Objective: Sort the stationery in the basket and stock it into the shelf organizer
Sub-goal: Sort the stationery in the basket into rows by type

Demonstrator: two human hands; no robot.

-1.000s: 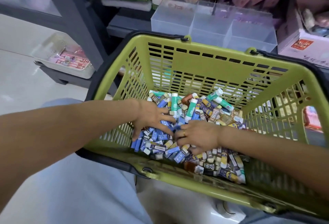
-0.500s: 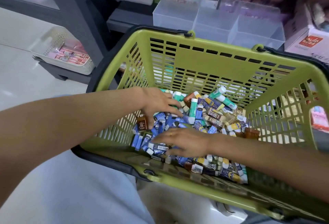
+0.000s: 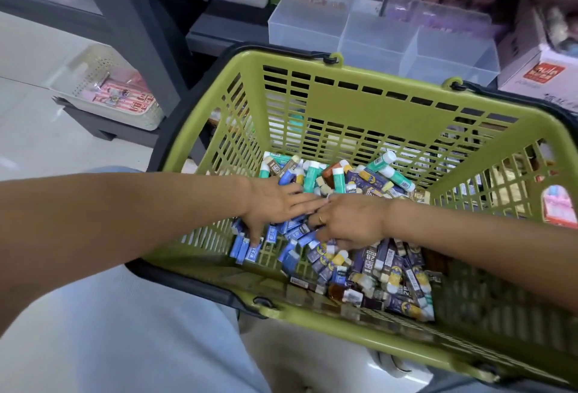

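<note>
While both hands reach into the green basket (image 3: 359, 105), left hand (image 3: 275, 205) fingers spread flat on blue erasers (image 3: 250, 252), right hand (image 3: 347, 220) loosely curled over the pile, grasp unclear, clear shelf organizer (image 3: 375, 36) beyond fingertips, pale tiled floor (image 3: 31, 142) left.

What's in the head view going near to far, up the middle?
Basket near rim → left hand and right hand on the erasers → basket far wall → clear shelf organizer.
</note>
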